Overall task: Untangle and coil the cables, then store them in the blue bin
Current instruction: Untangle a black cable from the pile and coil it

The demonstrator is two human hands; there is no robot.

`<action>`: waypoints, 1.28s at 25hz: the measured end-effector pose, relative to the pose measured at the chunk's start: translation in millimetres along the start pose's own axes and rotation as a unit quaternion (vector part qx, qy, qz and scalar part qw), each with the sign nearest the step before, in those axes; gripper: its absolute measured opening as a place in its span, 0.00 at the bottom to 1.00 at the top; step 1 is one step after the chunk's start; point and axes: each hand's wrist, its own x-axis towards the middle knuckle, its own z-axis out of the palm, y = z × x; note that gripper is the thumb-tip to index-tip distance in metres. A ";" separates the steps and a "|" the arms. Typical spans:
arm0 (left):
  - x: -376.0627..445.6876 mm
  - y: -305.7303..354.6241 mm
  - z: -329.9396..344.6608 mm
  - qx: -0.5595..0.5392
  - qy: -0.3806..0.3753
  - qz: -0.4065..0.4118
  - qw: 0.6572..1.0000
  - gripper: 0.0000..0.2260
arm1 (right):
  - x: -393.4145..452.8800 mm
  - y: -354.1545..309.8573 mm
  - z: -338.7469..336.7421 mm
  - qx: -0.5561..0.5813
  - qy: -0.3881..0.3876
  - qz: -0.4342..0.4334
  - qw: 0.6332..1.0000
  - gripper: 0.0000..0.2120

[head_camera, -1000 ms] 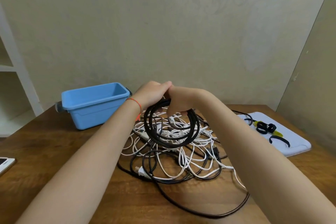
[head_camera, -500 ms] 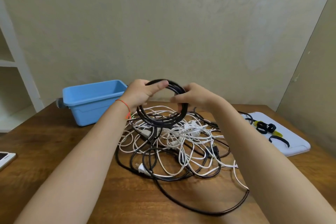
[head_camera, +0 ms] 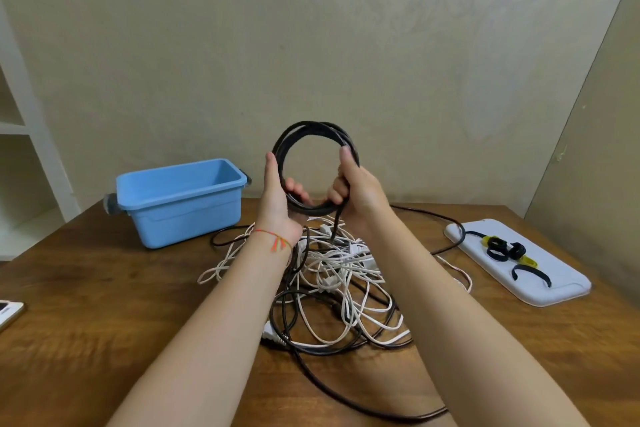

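Observation:
A coil of black cable (head_camera: pixel 313 130) stands upright in the air above the table's middle. My left hand (head_camera: pixel 277 198) grips its left side and my right hand (head_camera: pixel 358 191) grips its right side, fingers curled through the ring. A black strand hangs from the coil down into the tangle of white and black cables (head_camera: pixel 339 284) lying on the wooden table (head_camera: pixel 104 305). The blue bin (head_camera: pixel 180 201) stands open at the back left, with nothing visible inside it.
A white tray (head_camera: pixel 540 284) with black and yellow straps lies at the right. A phone (head_camera: pixel 8 310) lies at the left edge. White shelves (head_camera: pixel 20 128) stand at the far left. A long black cable loops toward the table's front edge.
Both hands have lifted the black coil from just above the tangle and turned it upright, now held higher with a hand on each side.

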 end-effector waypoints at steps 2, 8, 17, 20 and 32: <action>1.8 3.0 -7.8 0.057 -0.037 -0.023 0.997 0.24 | 1.0 -14.1 -4.1 -0.057 0.037 0.013 0.998 0.26; -8.9 35.3 -12.6 0.277 -0.202 -0.050 0.938 0.22 | 0.1 -53.6 -2.1 -0.375 -0.035 0.025 0.926 0.25; -11.8 34.6 0.9 0.363 -0.130 0.032 0.922 0.22 | -4.8 -65.5 -12.7 -0.465 -0.127 -0.002 0.876 0.32; -8.4 36.5 -4.1 0.314 -0.091 0.049 0.944 0.24 | -5.5 -56.6 -45.5 -0.317 -0.138 0.073 0.935 0.31; -7.7 -4.1 7.9 0.202 0.051 0.068 0.976 0.25 | -11.9 -13.7 -48.0 -0.115 -0.101 0.093 0.984 0.09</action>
